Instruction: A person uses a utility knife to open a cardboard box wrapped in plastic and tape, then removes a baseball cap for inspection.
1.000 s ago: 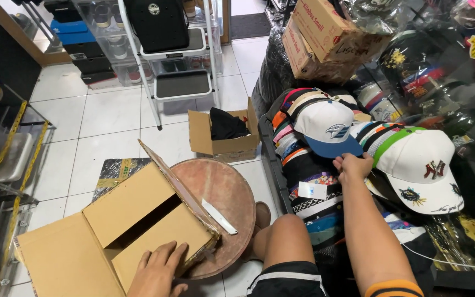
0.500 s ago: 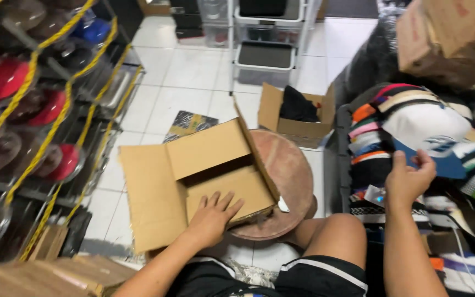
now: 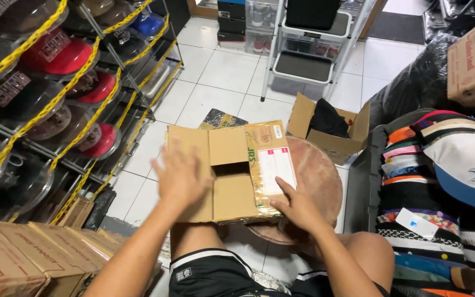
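Cardboard box, flaps folded shut, lying between both hands on a round wooden stool. Left hand spread flat on its left flap; right hand pressing the labelled, taped right flap, fingers extended. Stacked caps well right of the right hand.

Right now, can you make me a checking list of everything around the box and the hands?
Surface: white tiled floor; a round wooden stool carries the box.
Job's things: cardboard box, flaps folding shut, one flap taped and bearing a white label.
Clutter: small open carton with dark cloth inside; flat cartons at lower left; stacked caps on the right.
Grippers: left hand flat on the left flap; right hand presses the taped flap.
Cables: nothing seen.
Surroundings: wire rack of caps in clear covers with yellow chain; white step stool.
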